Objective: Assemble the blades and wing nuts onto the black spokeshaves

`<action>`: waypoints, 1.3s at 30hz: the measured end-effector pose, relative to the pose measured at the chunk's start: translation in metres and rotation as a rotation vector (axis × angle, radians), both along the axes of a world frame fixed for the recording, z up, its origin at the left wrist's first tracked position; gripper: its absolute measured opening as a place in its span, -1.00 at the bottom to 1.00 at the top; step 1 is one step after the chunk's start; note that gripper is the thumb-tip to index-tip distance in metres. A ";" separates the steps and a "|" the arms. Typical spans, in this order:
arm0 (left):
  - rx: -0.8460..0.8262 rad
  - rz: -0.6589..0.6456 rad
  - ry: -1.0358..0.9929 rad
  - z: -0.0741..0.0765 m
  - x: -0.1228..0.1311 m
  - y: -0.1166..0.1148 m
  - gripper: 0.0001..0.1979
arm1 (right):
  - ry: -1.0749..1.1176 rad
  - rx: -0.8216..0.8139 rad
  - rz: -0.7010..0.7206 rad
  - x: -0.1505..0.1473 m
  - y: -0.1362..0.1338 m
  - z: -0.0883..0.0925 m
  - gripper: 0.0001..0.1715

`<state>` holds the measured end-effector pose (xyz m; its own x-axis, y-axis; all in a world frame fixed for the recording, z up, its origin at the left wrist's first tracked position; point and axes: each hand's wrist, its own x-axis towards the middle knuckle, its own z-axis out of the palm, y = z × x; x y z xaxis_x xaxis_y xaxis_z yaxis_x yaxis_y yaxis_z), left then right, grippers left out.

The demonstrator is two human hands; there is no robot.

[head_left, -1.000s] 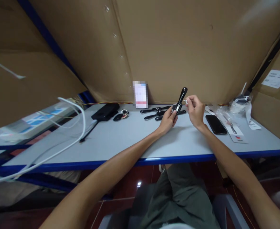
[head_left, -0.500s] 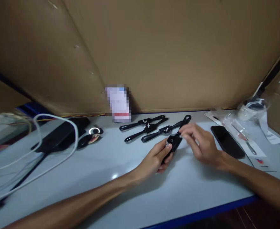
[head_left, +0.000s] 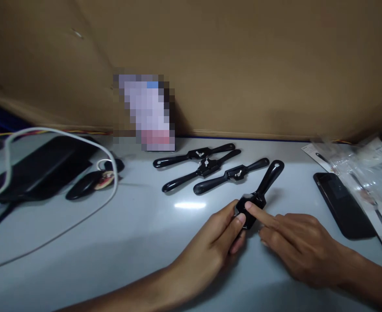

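Note:
A black metal spokeshave [head_left: 269, 177] is in my left hand [head_left: 221, 232], whose thumb and fingers close round its middle and near handle. The far handle, with a hole in its end, points away to the upper right. My right hand [head_left: 303, 240] touches the spokeshave's flat middle with a stretched index finger; its other fingers are loosely curled beside it, and I see nothing in them. Just beyond lie three more black spokeshaves: a near one [head_left: 207, 185], a middle one [head_left: 181, 181] and a far one [head_left: 169, 162], with silvery wing screws on their bodies.
On the right lie a black phone [head_left: 343, 206] and clear plastic packaging [head_left: 350, 160] on a card. At left are a white cable [head_left: 63, 234], a black device [head_left: 41, 173] and a dark rounded object [head_left: 83, 184]. A blurred-out upright item [head_left: 148, 108] leans against the cardboard wall [head_left: 243, 65].
My right hand has moved from the spokeshave's far handle to its middle, now with the index finger stretched out. My left hand still grips it. The whole view has shifted closer.

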<state>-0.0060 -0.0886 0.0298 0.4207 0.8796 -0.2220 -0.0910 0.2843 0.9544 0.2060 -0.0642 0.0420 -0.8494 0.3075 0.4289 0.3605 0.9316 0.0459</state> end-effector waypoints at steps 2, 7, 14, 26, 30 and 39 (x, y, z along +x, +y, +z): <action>0.009 0.000 0.024 0.000 0.000 0.000 -0.62 | -0.049 -0.005 -0.014 -0.001 -0.002 0.001 -0.74; 0.029 -0.013 0.063 0.002 -0.001 -0.001 -0.62 | -0.054 -0.102 0.004 -0.004 -0.005 0.003 -0.66; 0.027 -0.027 0.071 0.002 -0.002 -0.002 -0.61 | 0.011 -0.227 0.018 -0.002 -0.006 0.003 -0.65; 0.040 -0.023 0.062 0.003 -0.003 -0.001 -0.61 | 0.129 -0.160 -0.050 -0.001 -0.007 0.002 -0.71; 0.016 -0.070 0.086 0.007 -0.002 0.002 -0.59 | 0.352 -0.244 -0.236 -0.006 -0.005 0.009 -0.79; 0.018 -0.123 0.175 0.011 0.005 0.000 -0.59 | 0.412 -0.349 -0.222 -0.018 0.001 -0.002 -0.78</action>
<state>-0.0010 -0.0883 0.0407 0.4816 0.8286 -0.2854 0.1106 0.2656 0.9577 0.1880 -0.0637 0.0398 -0.5330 0.6417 0.5515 0.4715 0.7665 -0.4360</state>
